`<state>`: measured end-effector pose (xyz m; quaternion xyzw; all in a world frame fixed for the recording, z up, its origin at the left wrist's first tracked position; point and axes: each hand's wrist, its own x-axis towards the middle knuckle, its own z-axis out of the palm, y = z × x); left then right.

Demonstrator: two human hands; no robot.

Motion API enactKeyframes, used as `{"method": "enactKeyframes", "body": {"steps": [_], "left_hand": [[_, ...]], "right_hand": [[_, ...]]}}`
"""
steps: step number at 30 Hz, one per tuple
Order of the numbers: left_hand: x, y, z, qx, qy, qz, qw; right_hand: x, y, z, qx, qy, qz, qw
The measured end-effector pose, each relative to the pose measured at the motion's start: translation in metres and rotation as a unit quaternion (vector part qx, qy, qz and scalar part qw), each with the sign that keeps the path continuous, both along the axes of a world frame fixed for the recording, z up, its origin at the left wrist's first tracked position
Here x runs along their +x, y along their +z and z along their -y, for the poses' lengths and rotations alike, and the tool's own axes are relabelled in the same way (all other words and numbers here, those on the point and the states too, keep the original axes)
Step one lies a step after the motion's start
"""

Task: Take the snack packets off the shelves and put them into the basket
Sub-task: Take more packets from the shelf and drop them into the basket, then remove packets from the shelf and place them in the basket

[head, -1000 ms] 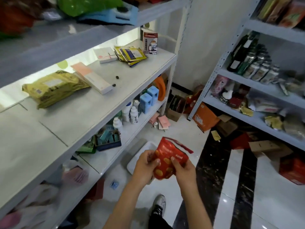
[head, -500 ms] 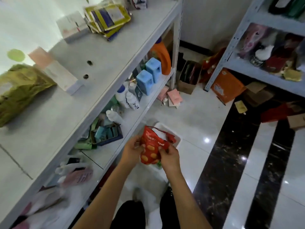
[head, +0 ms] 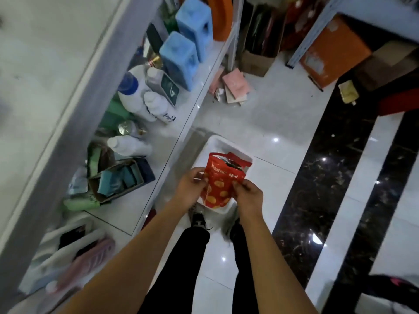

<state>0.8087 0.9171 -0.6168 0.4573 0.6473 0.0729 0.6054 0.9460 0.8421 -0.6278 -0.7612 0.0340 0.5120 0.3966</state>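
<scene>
Over white plastic basket (head: 212, 143) on the floor, left hand (head: 189, 185) and right hand (head: 248, 194) pinch red foil snack packet (head: 218, 185). Placing step; next likely lower, release.

Two bare forearms reach forward and down from the bottom of the view, converging toward the middle. The left hand (head: 190, 185) and the right hand (head: 248, 196) face each other, backs turned up and fingers curled inward, each pinching one side of a red packet (head: 218, 186). Below them stand two legs in dark trousers.
</scene>
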Motion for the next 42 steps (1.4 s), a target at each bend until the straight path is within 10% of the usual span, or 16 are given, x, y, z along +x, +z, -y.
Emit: {"method": "enactKeyframes", "body": {"steps": [26, 34, 42], "left_hand": [[0.097, -0.397, -0.068, -0.162, 0.051, 0.015, 0.985], [0.107, -0.415, -0.066, -0.191, -0.005, 0.018, 0.981], [0.118, -0.320, -0.045, -0.057, -0.293, -0.132, 0.945]], "right_hand": [[0.089, -0.403, -0.040, -0.021, 0.011, -0.043, 0.999], [0.101, -0.427, -0.037, -0.062, 0.008, -0.073, 0.995], [0.096, -0.338, -0.025, -0.122, 0.159, 0.013, 0.980]]}}
